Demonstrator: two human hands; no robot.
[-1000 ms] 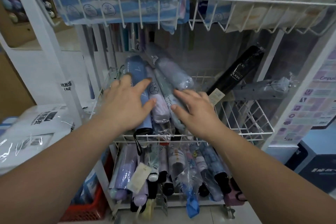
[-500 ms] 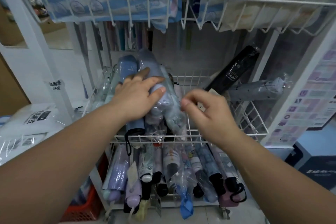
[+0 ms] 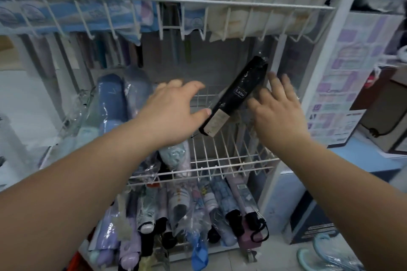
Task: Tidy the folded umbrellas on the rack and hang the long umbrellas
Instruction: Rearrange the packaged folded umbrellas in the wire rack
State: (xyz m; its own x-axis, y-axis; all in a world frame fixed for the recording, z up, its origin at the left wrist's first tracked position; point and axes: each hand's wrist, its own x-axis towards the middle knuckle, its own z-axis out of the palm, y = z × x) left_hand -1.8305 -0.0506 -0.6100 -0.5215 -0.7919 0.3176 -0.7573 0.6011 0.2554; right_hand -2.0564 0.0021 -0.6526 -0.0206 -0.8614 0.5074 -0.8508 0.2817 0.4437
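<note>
The black umbrella [image 3: 240,92] leans slantwise in the middle wire shelf [image 3: 231,166], between the two hands. The left hand [image 3: 174,112] hovers with its grip apart, thumb tip at the umbrella's tagged lower end. The right hand [image 3: 279,114] is just beside the umbrella, fingers straight and spread, holding nothing. Other folded umbrellas [image 3: 110,99] lie at the shelf's left.
</note>
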